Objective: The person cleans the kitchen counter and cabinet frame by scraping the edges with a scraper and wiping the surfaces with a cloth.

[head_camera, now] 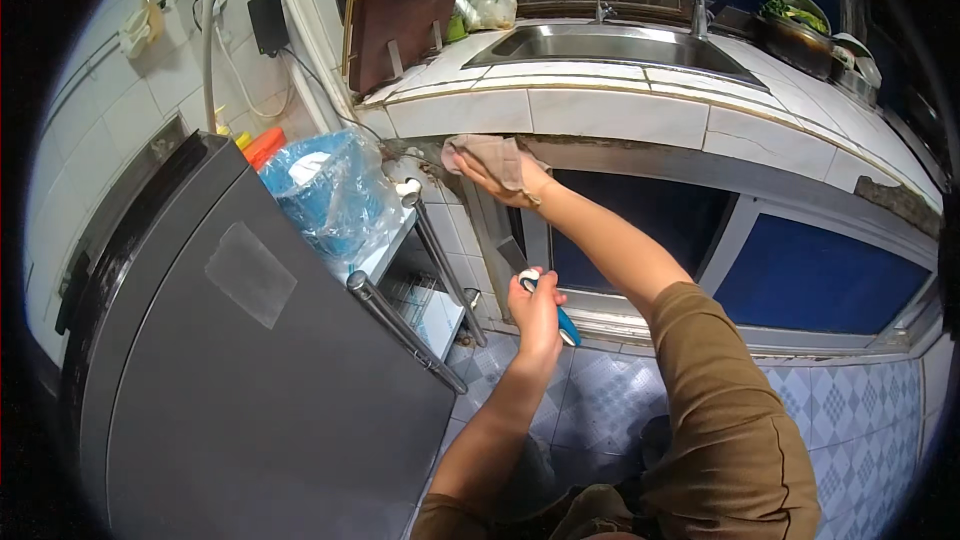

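My left hand (536, 307) is closed round the blue and white handle (568, 327) of a scraper, whose flat metal blade (512, 253) points up and to the left, in front of the cabinet frame. With my right hand (499, 178) I hold a thin, pale pinkish cloth (491, 157) at the underside of the tiled counter edge (457, 111), near its left end. The cloth covers part of the palm and some fingers.
A dark grey refrigerator (285, 390) stands at the left. Beside it a metal-legged shelf (405, 240) carries a blue container in clear plastic (337, 195). Above are a steel sink (607, 45), a brown board (405, 15) and a pot (795, 37). Sliding cabinet doors (817, 277) lie below.
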Demonstrator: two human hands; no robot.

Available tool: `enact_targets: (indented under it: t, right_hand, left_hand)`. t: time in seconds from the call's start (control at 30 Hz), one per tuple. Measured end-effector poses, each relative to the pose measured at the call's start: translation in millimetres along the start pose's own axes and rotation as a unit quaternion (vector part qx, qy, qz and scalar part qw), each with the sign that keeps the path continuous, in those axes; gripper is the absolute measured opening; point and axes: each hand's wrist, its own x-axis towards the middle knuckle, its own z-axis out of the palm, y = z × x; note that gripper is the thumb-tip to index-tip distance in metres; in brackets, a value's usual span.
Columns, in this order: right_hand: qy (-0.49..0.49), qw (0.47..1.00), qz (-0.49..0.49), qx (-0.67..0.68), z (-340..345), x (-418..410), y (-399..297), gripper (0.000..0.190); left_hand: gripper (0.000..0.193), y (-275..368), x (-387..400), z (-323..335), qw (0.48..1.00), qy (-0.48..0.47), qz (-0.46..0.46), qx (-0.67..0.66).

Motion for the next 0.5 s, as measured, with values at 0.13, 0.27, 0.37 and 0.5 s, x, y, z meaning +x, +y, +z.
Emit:
enact_targets:
  t: [0.13, 0.27, 0.37, 0.5]
  right_hand:
    - [-0.002, 0.995, 0.085, 0.059, -12, -25, 13, 0.053]
    - [-0.017, 0.993, 0.074, 0.095, -49, -60, 33, 0.045]
    - [-0.144, 0.982, 0.054, 0.111, -68, -72, 40, 0.037]
    - [-0.026, 0.950, 0.184, 0.249, -66, -53, 33, 0.038]
  left_hand:
    - [0.020, 3, -8, 1, 1.000, 0.003, -0.007, 0.013]
    - [0.020, 3, -15, 3, 0.999, -0.017, -0.021, 0.022]
    - [0.020, 2, -19, 4, 0.999, -0.030, -0.025, 0.020]
    - [0.020, 0, -22, 5, 0.999, -0.026, -0.025, 0.018]
